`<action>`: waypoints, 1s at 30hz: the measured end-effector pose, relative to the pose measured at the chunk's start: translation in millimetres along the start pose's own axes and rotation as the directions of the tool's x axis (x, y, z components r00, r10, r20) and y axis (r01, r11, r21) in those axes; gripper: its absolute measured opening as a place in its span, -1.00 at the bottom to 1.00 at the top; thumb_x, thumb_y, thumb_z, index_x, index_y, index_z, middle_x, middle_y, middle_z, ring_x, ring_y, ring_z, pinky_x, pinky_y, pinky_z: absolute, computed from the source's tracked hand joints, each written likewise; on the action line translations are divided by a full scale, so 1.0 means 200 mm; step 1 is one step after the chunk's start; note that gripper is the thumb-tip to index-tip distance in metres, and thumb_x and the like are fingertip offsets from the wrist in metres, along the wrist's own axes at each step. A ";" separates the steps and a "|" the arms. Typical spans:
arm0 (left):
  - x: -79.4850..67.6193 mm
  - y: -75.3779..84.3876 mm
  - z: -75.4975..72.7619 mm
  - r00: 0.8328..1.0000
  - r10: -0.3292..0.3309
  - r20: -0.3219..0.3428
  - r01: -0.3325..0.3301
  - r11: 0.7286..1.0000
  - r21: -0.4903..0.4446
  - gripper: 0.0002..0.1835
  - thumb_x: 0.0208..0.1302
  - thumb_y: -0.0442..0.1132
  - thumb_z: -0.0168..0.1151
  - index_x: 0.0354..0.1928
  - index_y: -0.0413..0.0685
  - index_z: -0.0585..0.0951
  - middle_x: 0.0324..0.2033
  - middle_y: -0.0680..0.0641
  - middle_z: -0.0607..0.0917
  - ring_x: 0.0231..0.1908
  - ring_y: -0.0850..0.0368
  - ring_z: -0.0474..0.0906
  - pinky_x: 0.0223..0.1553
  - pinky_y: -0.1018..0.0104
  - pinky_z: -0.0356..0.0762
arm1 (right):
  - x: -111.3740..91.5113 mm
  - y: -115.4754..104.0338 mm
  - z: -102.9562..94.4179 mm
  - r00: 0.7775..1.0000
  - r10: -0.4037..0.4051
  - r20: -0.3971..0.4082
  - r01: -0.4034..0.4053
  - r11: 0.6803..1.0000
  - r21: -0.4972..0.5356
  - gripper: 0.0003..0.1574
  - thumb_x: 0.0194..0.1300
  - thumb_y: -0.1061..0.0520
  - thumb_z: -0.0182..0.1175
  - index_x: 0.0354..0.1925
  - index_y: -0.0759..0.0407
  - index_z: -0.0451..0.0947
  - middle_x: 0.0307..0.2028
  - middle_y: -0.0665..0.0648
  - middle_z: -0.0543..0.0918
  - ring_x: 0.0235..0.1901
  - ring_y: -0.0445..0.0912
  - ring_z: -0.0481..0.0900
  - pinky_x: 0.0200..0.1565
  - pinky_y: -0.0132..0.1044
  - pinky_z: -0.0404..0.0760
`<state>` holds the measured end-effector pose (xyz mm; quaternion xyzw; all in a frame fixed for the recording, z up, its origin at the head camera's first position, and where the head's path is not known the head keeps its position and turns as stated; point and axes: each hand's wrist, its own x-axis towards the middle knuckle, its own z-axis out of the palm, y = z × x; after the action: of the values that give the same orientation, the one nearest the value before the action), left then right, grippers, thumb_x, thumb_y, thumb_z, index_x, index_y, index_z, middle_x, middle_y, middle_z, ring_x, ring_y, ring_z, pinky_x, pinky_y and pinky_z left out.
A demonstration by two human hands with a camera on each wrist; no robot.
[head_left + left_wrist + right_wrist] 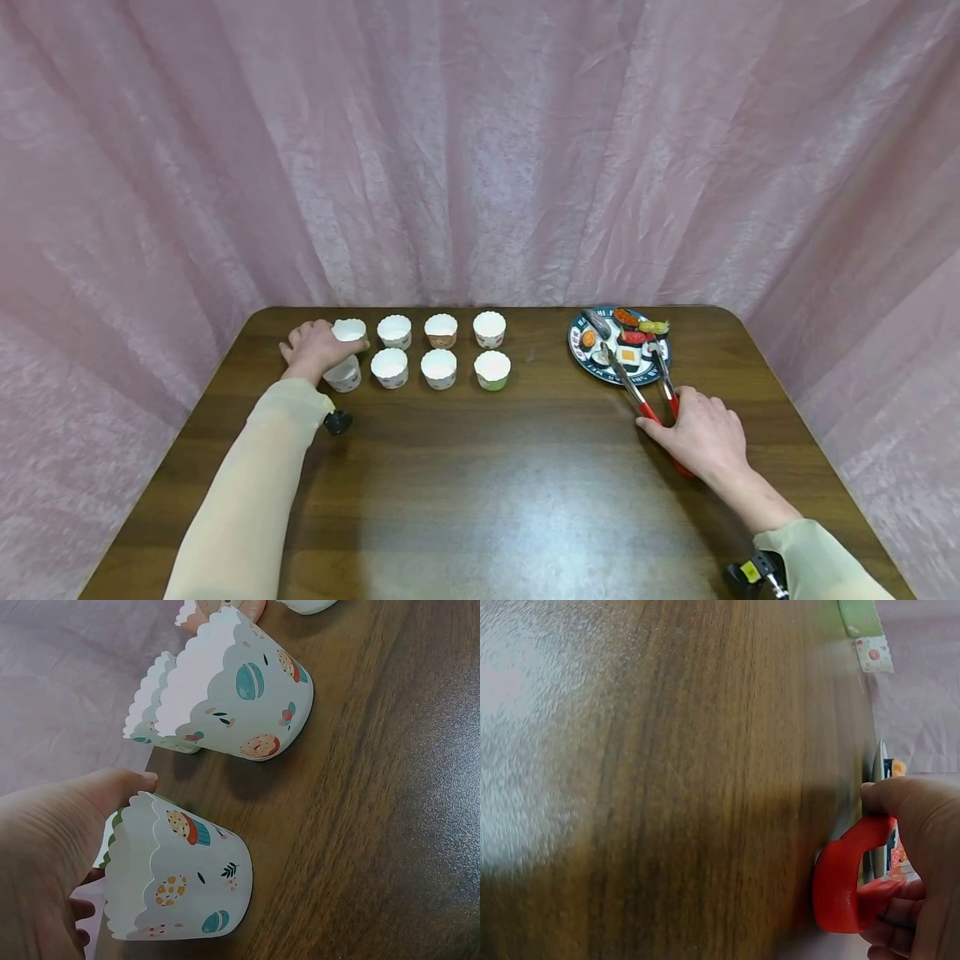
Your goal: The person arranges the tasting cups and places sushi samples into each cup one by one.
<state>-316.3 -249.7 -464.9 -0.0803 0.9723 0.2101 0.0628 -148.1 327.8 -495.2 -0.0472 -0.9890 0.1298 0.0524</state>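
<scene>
My left hand (313,346) is at the back-left paper baking cup (349,329), thumb across its near side and fingers curled beyond it. Just in front stands the front-left baking cup (184,877), white with cupcake and macaron prints; it partly hides the gripped cup in the left wrist view. My right hand (705,433) holds red-handled metal tongs (647,408) with thumb and fingers on opposite arms. The tongs' arms are spread, their tips over a round plate (573,354) with a blue patterned rim. On the plate lie several sushi pieces (630,357).
More white-lined baking cups (441,327) stand in two rows to the right of my left hand. A brown wooden table (480,467) carries everything, its back edge against a pink curtain (480,167). Wrist cameras (337,422) sit at both sleeves.
</scene>
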 end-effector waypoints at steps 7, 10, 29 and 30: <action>0.00 -0.01 0.00 1.000 0.007 -0.007 -0.007 1.000 0.012 0.01 0.21 0.32 0.29 0.35 -0.45 0.29 0.35 -0.58 0.16 0.38 -0.61 -0.06 0.34 -0.56 -0.37 | 0.00 0.00 0.01 1.000 0.012 0.015 -0.013 1.000 0.027 -0.11 0.17 -0.45 0.36 -0.11 0.34 0.45 -0.41 0.16 0.52 -0.40 0.12 0.47 -0.42 -0.03 0.36; 0.00 -0.01 0.00 1.000 0.005 -0.010 -0.005 1.000 0.012 0.01 0.22 0.32 0.28 0.36 -0.44 0.29 0.36 -0.58 0.15 0.38 -0.61 -0.07 0.34 -0.55 -0.39 | 0.00 0.01 0.00 1.000 0.012 0.020 -0.013 0.999 0.049 -0.04 0.22 -0.39 0.35 0.08 0.44 0.44 -0.33 0.21 0.55 -0.35 0.15 0.50 -0.36 0.03 0.40; 0.01 0.00 0.00 0.998 0.046 -0.038 -0.046 0.999 0.001 0.00 0.24 0.29 0.29 0.38 -0.42 0.27 0.36 -0.57 0.15 0.40 -0.60 -0.09 0.35 -0.53 -0.41 | -0.02 0.06 -0.24 0.974 -0.125 -0.188 0.141 0.987 0.077 -0.05 0.16 -0.10 0.52 0.29 0.42 0.41 -0.08 0.46 0.59 -0.13 0.34 0.46 -0.19 0.25 0.41; 0.01 0.00 0.00 0.998 0.048 -0.038 -0.048 0.999 0.003 -0.01 0.24 0.29 0.29 0.38 -0.42 0.27 0.36 -0.57 0.15 0.40 -0.60 -0.09 0.35 -0.53 -0.41 | -0.01 0.07 -0.26 0.971 -0.137 -0.197 0.152 0.986 0.067 -0.07 0.13 -0.08 0.53 0.27 0.41 0.43 -0.08 0.45 0.60 -0.13 0.34 0.45 -0.19 0.25 0.40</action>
<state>-317.8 -249.5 -464.4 -0.0608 0.9752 0.2090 0.0395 -138.2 353.8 -448.7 0.0149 -0.9741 0.1606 0.1586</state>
